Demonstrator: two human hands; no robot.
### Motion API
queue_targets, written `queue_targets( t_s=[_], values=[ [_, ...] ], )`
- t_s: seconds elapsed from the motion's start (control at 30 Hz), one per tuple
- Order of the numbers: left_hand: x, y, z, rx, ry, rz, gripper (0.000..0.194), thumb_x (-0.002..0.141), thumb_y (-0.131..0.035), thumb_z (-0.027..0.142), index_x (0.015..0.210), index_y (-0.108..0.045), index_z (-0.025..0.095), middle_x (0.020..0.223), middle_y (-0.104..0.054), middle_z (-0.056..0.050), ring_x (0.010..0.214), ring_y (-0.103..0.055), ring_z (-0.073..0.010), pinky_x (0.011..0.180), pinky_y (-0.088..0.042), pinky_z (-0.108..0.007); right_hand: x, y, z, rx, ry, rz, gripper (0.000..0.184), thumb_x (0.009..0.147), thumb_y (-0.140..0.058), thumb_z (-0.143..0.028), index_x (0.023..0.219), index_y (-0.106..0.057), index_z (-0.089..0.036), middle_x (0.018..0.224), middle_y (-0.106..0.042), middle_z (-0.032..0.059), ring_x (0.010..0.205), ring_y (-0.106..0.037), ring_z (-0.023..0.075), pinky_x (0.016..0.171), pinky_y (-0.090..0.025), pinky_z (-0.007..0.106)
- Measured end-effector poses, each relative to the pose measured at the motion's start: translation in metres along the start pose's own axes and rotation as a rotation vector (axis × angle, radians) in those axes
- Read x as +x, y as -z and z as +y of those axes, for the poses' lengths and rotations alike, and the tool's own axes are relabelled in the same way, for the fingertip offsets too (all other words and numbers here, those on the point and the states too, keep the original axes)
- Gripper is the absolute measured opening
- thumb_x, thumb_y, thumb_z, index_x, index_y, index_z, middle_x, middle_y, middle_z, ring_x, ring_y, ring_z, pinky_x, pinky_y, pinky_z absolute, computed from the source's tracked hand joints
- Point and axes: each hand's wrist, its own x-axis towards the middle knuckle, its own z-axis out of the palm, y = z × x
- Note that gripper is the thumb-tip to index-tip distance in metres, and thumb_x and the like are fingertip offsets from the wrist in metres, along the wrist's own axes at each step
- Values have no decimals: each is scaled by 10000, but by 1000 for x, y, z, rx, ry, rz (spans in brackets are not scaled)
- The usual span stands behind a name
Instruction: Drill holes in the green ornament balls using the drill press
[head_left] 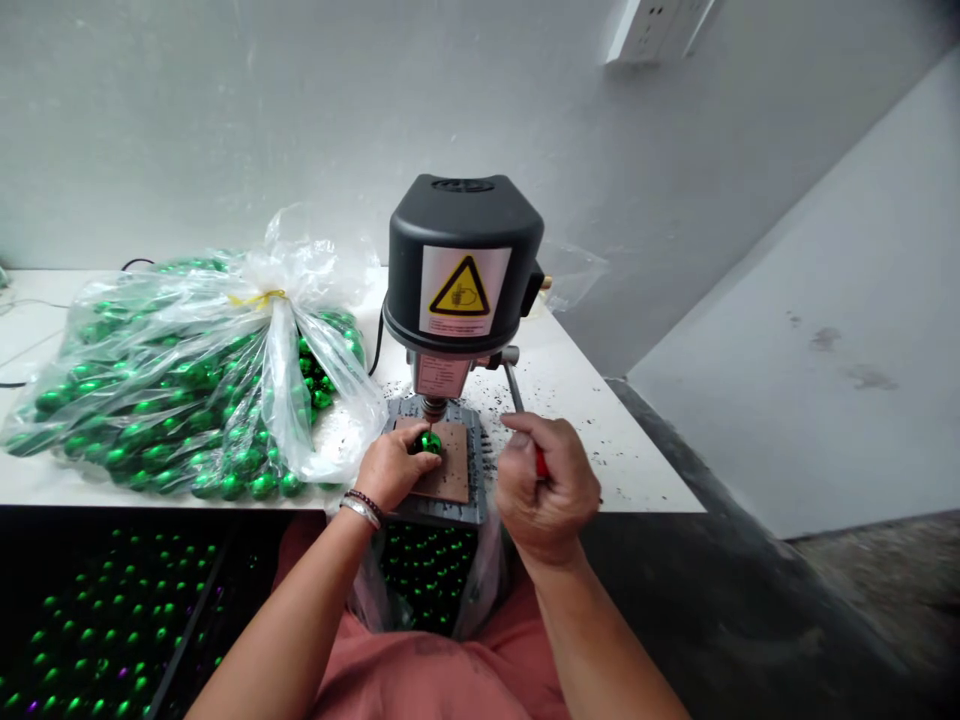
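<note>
A black bench drill press (465, 270) with a yellow warning label stands on the white table. Its chuck and bit come down onto a shiny green ball (430, 443) lying on a brown board (450, 470) over the grey drill base. My left hand (394, 465) pinches the ball between thumb and fingers, right under the bit. Around the red grip of the feed lever (514, 388) my right hand (547, 480) is closed. Whether the bit has entered the ball I cannot tell.
To the left, a clear plastic bag (180, 380) tied with yellow string holds many green balls. Dark shavings lie on the white table (622, 440) around the drill. An open bag of green balls (429, 575) sits at my lap; more balls (112, 620) lie below left.
</note>
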Motion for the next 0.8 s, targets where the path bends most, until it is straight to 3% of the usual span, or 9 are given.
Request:
queue_targets(
  t_s=[0.1,0.27,0.4,0.47,0.53,0.6,0.7,0.8],
  values=[
    [-2,-1,1,-6,-9,20,437,589,-705,284,1022,-658,243,1031,-665,-46,968,-584,-225,884,-391,-315,8,1,-3,-27,-8,37,209,753,-449,-143,898,-576,-224,739,-609,-7,633,-562,97,548,-444,232],
    [-8,-5,4,90,-40,97,366,616,-669,305,976,-656,235,898,-667,-40,830,-581,-199,771,-403,-291,61,3,-20,-41,-108,81,184,803,-453,-238,846,-628,-201,539,-519,-42,456,-439,46,479,-396,188],
    [-23,2,12,188,-66,65,297,680,-597,315,945,-649,194,809,-653,-44,712,-567,-171,663,-393,-262,87,1,-28,10,-186,62,207,805,-456,-268,790,-642,-178,547,-520,-44,464,-416,25,461,-359,164],
    [-37,9,16,195,-104,-36,271,679,-594,300,920,-657,193,813,-653,-47,712,-569,-174,649,-393,-258,88,0,-27,19,-196,51,208,805,-456,-269,795,-643,-178,573,-536,-39,488,-437,29,480,-367,170],
    [-52,16,16,172,-145,-234,237,672,-598,273,889,-670,209,781,-655,-38,687,-570,-172,627,-400,-253,86,-1,-26,36,-211,38,202,802,-458,-267,816,-642,-185,602,-556,-35,508,-454,36,500,-379,181],
    [-65,21,14,140,-157,-352,300,646,-629,252,941,-671,225,828,-662,-42,700,-578,-178,637,-420,-256,83,-1,-24,63,-228,32,202,799,-460,-265,831,-643,-187,624,-571,-29,511,-455,40,514,-382,192],
    [-74,29,12,109,-146,-246,461,613,-683,278,1068,-634,222,988,-646,-75,764,-590,-193,712,-448,-277,81,0,-24,67,-237,32,215,799,-458,-278,836,-648,-186,626,-577,-17,496,-437,46,515,-370,210],
    [-67,45,16,102,-187,-42,353,699,-618,322,1034,-650,212,952,-661,-75,805,-598,-193,781,-450,-289,81,1,-25,47,-233,23,217,801,-454,-283,841,-649,-197,645,-584,-9,502,-437,57,533,-372,227]
  ],
)
